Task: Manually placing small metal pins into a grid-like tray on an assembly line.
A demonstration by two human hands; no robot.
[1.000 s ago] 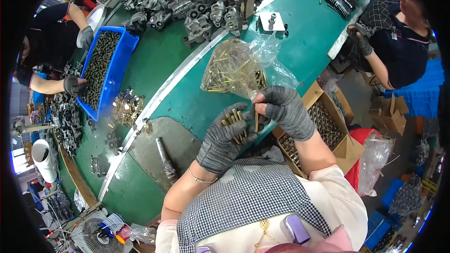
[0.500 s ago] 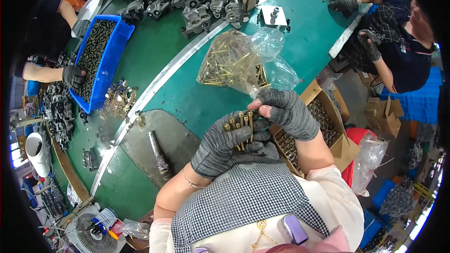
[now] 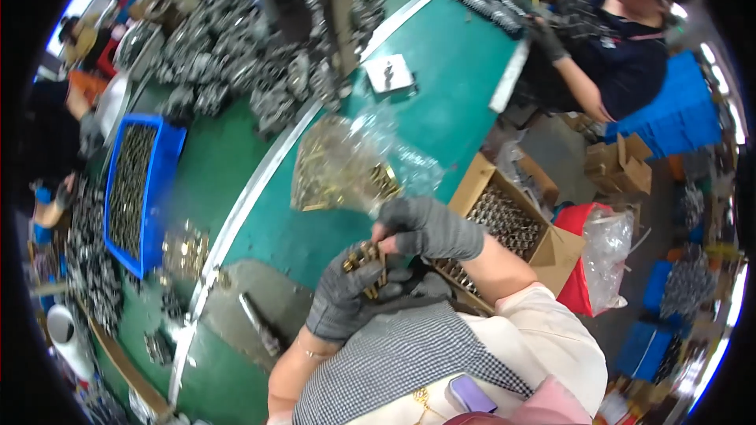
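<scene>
In front of my apron, my left hand (image 3: 340, 296), in a grey fingerless glove, is closed round several brass-coloured bolts (image 3: 363, 258). Their heads stick up past my thumb and the shanks show below. My right hand (image 3: 438, 228), gloved alike, meets it from the right, thumb and fingertips pinched on one bolt at the edge of the bunch. Just beyond my hands lies a clear plastic bag (image 3: 327, 159) with many more such bolts in it. An open cardboard box (image 3: 570, 255) of small metal parts stands beside my right forearm.
A metal rod-like tool (image 3: 258, 323) lies on the green table left of me. Further left are a blue bin (image 3: 150, 264) of small dark parts and piled grey castings (image 3: 213, 59). A white block (image 3: 388, 73) sits ahead. Co-workers are at the right and left.
The whole view has swung and is slightly blurred. My hands stay together, the left round the bolts and the right at one of them. The right co-worker's hands have come closer together.
</scene>
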